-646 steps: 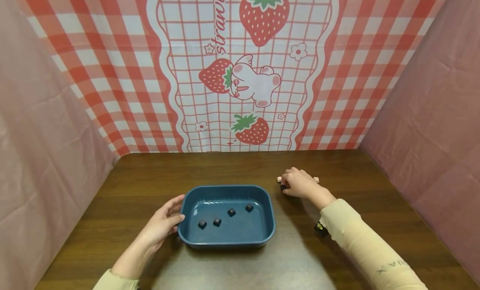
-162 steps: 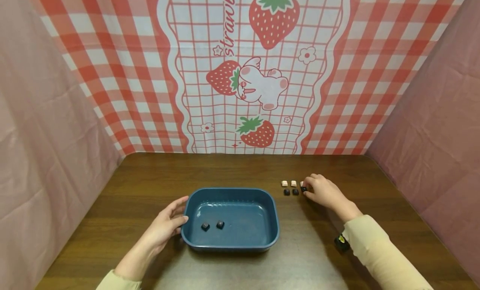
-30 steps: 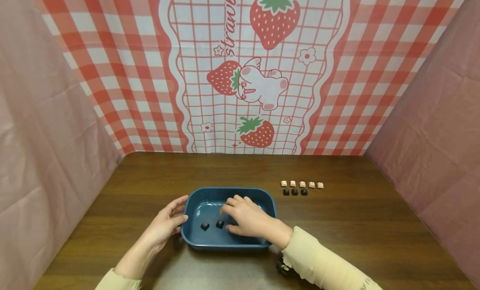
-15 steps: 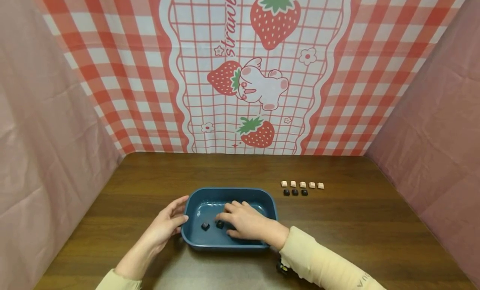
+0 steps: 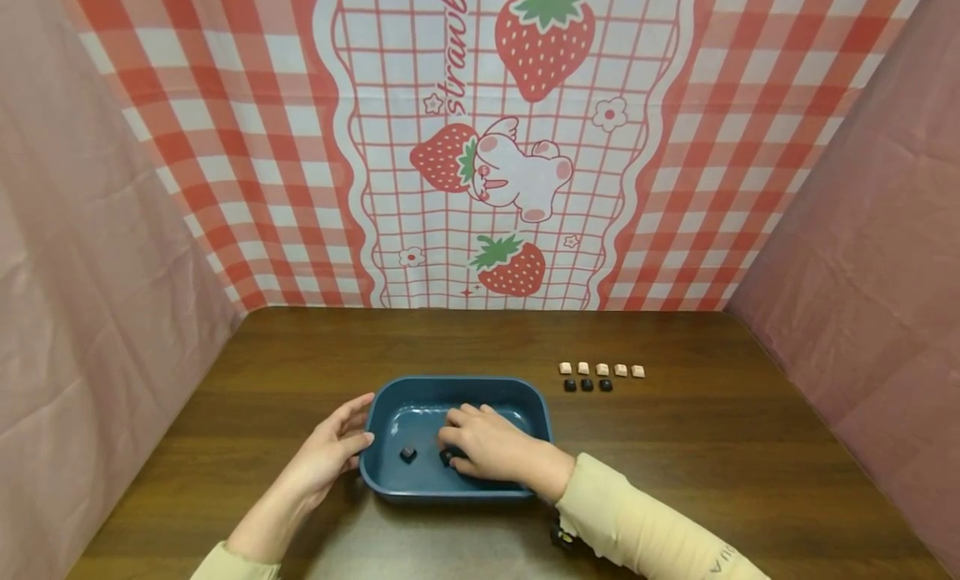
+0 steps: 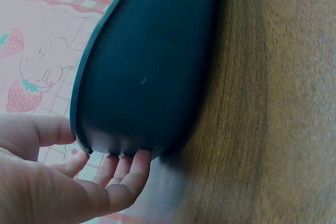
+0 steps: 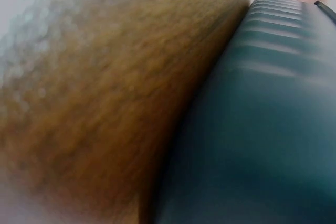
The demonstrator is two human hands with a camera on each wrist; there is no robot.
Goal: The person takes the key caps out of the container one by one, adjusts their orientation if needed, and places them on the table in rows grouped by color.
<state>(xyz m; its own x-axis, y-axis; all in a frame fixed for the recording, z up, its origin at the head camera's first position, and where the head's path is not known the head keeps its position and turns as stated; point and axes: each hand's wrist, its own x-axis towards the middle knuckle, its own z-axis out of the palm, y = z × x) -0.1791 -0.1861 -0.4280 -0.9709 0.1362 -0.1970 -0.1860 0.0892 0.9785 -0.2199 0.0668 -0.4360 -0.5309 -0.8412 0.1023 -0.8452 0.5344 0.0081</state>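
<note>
A blue rectangular basin stands on the table. My left hand holds its left end, thumb at the rim and fingers against the outer wall; the left wrist view shows these fingers on the basin's wall. My right hand is down inside the basin, thumb and fingers pinching a black keycap that they partly cover. Another black keycap lies to its left on the basin floor. In the right wrist view only the basin's outer side and blurred table show; the right hand's fingers are out of sight.
Right of the basin, a row of several cream keycaps lies on the wooden table. A shorter row of three black keycaps sits just in front of it. A checked strawberry cloth hangs behind, with pink cloth at the sides.
Over the last second my right hand's fingers have lowered and closed on the right-hand black keycap in the basin. Earlier it was by the keycap rows. My left hand stays at the basin.
</note>
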